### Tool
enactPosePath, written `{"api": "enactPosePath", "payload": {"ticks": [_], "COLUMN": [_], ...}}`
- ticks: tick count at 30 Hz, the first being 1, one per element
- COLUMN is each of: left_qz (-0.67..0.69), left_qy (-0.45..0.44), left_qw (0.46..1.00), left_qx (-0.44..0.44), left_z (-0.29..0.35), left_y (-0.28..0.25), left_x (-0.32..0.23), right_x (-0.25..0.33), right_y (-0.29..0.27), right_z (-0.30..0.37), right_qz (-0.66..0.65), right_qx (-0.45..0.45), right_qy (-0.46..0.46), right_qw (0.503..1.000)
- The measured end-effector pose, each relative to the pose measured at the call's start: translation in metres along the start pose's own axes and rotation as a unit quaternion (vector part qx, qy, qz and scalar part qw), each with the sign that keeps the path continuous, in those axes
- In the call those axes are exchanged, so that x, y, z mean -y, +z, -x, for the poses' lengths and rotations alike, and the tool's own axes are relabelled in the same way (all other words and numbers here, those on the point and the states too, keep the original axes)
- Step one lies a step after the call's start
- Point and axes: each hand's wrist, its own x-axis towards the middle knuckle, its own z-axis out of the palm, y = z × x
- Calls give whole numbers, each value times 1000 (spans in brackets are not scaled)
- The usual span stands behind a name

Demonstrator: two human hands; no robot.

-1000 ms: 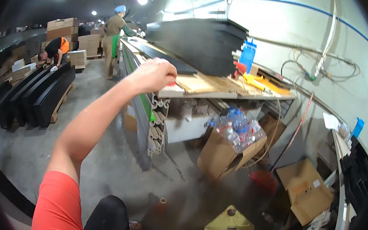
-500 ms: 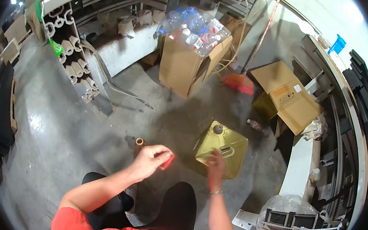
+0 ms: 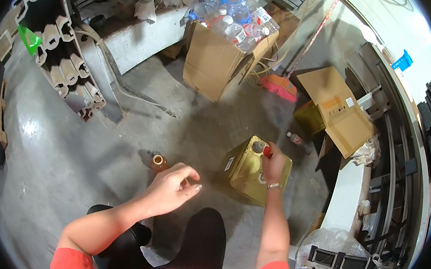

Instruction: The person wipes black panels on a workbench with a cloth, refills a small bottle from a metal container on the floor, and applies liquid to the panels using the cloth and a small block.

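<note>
A square olive-gold metal can stands on the floor in front of me, with a short dark spout near its far corner and a white handle on top. Over the can is my right hand, closed on a small red cap right beside the spout. My left hand hangs in the air to the left, its fingers curved and apart from the thumb, holding nothing I can see. Just behind it stands an open brown bottle, its lower part hidden by the hand and forearm.
Farther back is a cardboard box heaped with empty plastic bottles. A red broom leans near an open carton. One small bottle lies beyond the can. Metal profiles stand stacked at left; a white beam lies at right.
The red cap was in my left hand and is now in my right. My right hand has moved away from me to the spout. The left hand's fingers have parted.
</note>
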Motion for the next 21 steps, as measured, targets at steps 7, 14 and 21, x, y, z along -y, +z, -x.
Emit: {"api": "enactPosePath", "payload": {"ticks": [7, 14, 21], "left_qz": [-122, -180, -235], "left_qy": [83, 101, 119], "left_qw": [984, 965, 942], "left_qx": [102, 164, 210], "left_z": [28, 33, 37], "left_y": [-7, -9, -6], "left_x": [-10, -10, -9], "right_x": [-33, -45, -43], "right_y": [40, 39, 33], "right_z": [-48, -55, -70], "right_qz": [100, 136, 216], "right_qx": [155, 204, 325], "right_qy": [-89, -138, -201], "right_qw": [979, 960, 898]}}
